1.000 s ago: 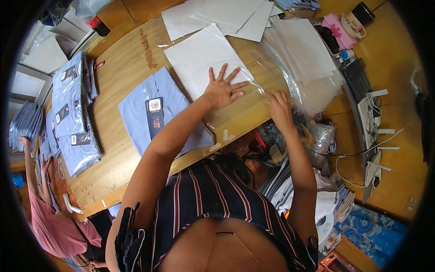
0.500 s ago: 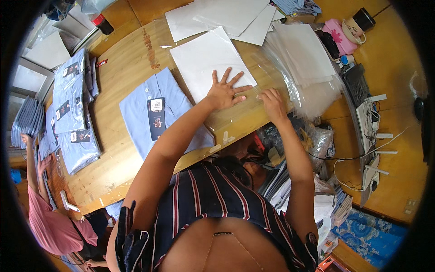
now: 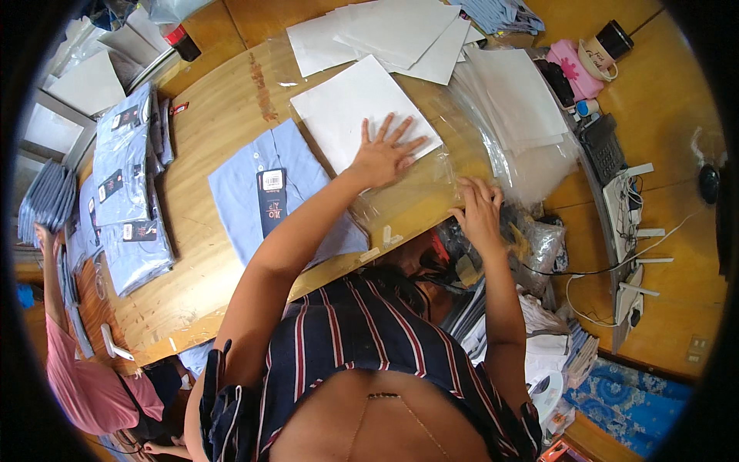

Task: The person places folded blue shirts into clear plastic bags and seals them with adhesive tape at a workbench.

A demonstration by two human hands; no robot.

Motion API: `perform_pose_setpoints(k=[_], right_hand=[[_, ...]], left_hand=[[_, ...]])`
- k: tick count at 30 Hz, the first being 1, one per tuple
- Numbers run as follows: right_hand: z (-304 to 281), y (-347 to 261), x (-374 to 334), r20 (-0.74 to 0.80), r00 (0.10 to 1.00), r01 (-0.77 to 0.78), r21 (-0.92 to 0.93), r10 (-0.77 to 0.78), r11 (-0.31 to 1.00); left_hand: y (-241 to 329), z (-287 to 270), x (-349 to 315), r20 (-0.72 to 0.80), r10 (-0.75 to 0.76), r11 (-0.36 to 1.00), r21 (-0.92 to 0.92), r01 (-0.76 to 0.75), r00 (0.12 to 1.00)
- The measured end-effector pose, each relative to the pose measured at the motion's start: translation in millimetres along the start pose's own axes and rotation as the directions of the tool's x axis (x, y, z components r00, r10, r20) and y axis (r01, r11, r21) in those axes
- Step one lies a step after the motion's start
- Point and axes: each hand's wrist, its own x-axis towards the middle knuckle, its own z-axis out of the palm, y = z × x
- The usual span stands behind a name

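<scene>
My left hand (image 3: pixel 382 160) lies flat with spread fingers on a white sheet (image 3: pixel 358 108). Clear plastic shows around the sheet's near right edge, apparently a bag around or under it. My right hand (image 3: pixel 481 214) is at the table's near edge, right of the sheet. Its fingers are loosely bent and its thumb stands apart; nothing shows in its grasp. Whether its fingertips press on clear plastic I cannot tell. Left of the sheet lies a folded light blue shirt (image 3: pixel 231 189) with a dark hang tag (image 3: pixel 272 204), partly behind my left forearm.
Bagged blue shirts (image 3: pixel 123 181) are piled at the table's left. More white sheets (image 3: pixel 400 35) lie at the back, and clear plastic bags (image 3: pixel 519 108) at the right. Beyond are a phone (image 3: pixel 602 146) and a cup (image 3: pixel 608 42). A co-worker in pink (image 3: pixel 92 377) handles folded garments at far left.
My right hand has moved right and nearer to me from the plastic's corner, and its pinched fingers have opened. My left hand stays on the white sheet.
</scene>
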Motion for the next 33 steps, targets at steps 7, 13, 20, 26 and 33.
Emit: perform_pose_setpoints(k=[7,13,20,26,33], right_hand=[[23,-26,60,0.097,0.973,0.199,0.104,-0.209,0.975],[33,-27,34,-0.035,0.966,0.259,0.105,-0.257,0.960],[21,-10,-27,-0.154,0.968,0.211,0.061,-0.199,0.976],[12,3,-39,-0.111,0.988,0.124,0.123,-0.111,0.985],[36,-19,-17,0.155,0.778,-0.311,0.937,0.609,0.160]], left_hand=[[-21,3,-20,0.086,-0.139,0.990,0.024,0.138,0.986],[-20,4,-18,0.062,-0.162,0.986,0.037,0.160,0.985],[-19,8,-18,0.052,-0.167,0.985,0.038,0.166,0.985],[-17,8,-14,0.046,-0.173,0.984,0.038,0.172,0.984],[13,8,-12,-0.075,-0.222,0.975,-0.022,0.221,0.972]])
